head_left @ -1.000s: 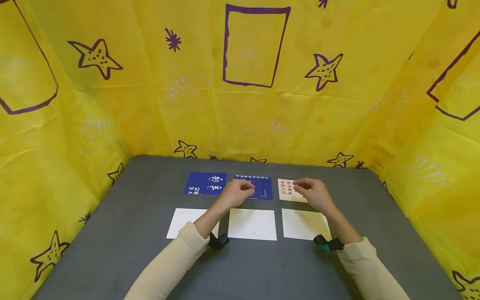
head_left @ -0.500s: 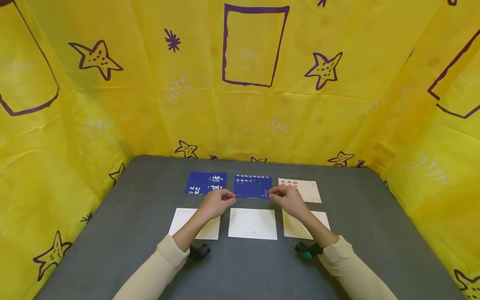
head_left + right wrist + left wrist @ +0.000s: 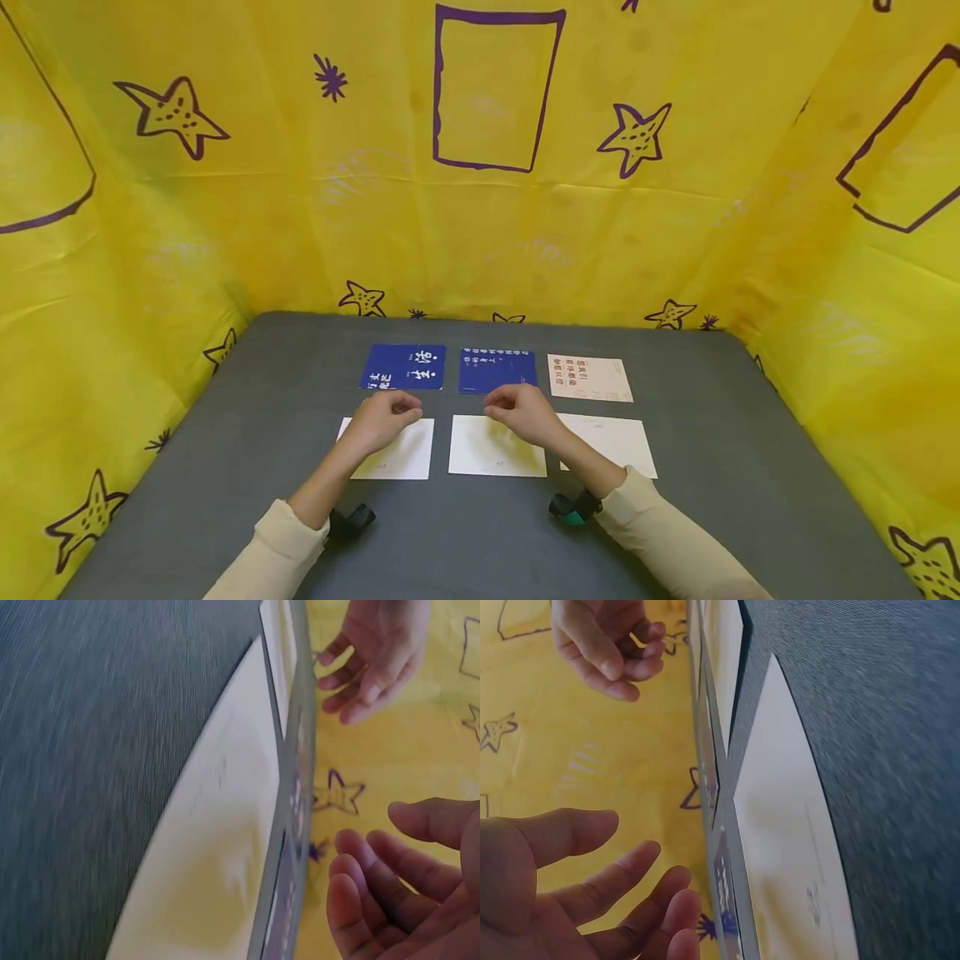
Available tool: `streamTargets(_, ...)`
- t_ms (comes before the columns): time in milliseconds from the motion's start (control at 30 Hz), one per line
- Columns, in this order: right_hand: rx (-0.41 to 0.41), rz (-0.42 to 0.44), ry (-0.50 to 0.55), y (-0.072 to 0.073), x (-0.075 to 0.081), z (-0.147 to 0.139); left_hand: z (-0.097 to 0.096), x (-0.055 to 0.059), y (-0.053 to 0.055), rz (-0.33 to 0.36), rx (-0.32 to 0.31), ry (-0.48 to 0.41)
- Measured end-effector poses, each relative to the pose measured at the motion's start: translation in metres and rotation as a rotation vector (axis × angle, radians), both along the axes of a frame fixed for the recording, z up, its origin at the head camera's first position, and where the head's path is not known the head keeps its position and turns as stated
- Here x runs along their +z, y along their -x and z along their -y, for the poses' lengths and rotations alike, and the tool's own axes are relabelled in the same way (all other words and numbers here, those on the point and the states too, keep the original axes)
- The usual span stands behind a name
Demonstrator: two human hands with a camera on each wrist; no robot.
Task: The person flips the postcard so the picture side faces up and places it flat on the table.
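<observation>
My left hand (image 3: 384, 419) hovers over the near-left white card (image 3: 405, 454), its fingers loosely bent around nothing; the left wrist view shows a gap between thumb and fingers. Above the middle white card (image 3: 487, 454) hangs my right hand (image 3: 525, 414), also holding nothing, thumb apart from the fingers in the right wrist view. A third white card (image 3: 615, 442) lies partly under the right forearm. Behind them are a blue card with white characters (image 3: 405, 365), a second blue card (image 3: 498, 367) partly hidden by the right hand, and a cream card with brown characters (image 3: 592, 377).
The cards lie flat in two rows on a grey table (image 3: 450, 542). A yellow cloth (image 3: 480, 242) printed with purple stars and frames rises behind the table and along both sides. Each wrist wears a dark strap (image 3: 351, 522).
Both hands have drawn back toward me and to the left, off the back-row cards to above the front row. The cards keep their places; the head view has shifted slightly.
</observation>
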State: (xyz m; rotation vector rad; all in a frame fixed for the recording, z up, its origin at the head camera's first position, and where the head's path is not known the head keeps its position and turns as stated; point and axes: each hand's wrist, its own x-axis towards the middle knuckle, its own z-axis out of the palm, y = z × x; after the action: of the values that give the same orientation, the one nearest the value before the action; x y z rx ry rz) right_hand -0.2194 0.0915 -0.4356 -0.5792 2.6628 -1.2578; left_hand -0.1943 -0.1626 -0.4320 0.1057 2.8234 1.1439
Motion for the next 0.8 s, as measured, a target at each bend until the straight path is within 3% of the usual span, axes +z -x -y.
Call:
streamTargets(267,0.080,0.018,-0.031,-0.006,-0.001,0.038,0.035,0.006,-0.016,0.004,0.025,0.049)
streamTargets(567,0.148,0.035,-0.081,-0.020,-0.004,0.066,0.069,0.005,-0.031,0.017,0.076,0.139)
streamTargets(800,0.144,-0.002,-0.150,-0.029,-0.008,0.073,0.078,0.002,-0.036,0.056,0.044,0.253)
